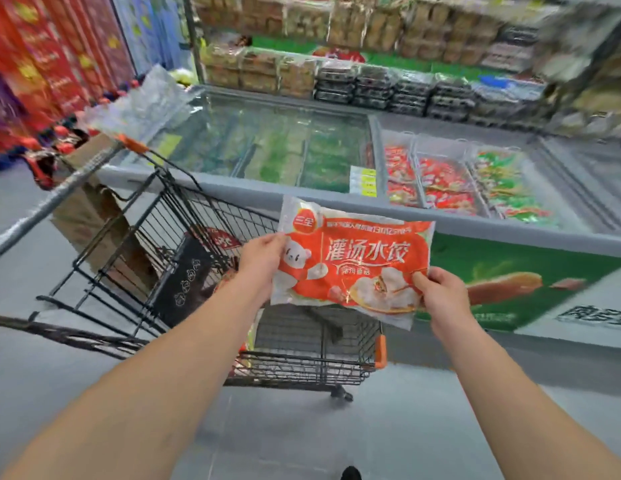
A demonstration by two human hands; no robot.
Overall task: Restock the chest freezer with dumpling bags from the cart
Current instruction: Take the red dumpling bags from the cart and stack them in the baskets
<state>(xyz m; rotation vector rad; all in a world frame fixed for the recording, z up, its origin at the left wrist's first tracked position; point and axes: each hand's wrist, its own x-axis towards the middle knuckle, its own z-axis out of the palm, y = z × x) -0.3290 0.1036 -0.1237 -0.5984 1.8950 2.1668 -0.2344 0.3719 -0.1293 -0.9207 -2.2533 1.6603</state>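
Observation:
An orange-and-white dumpling bag (354, 261) hangs in the air above the black wire cart (205, 216), held flat with its printed face toward me. My left hand (260, 261) grips its left edge and my right hand (440, 289) pinches its lower right corner. Just beyond the bag stands the grey chest freezer (253, 190). The freezer's open right section holds red bags (440, 188) in wire baskets. More red packaging (219, 239) lies inside the cart, partly hidden behind my left arm.
A brown cardboard box (90, 209) stands behind the cart's left side. Glass lids (267, 143) cover the freezer's left part. Green-and-red bags (503, 188) fill the rightmost basket. Shelves of packaged food (371, 81) rise behind the freezer, and red boxes (42, 64) line the left aisle.

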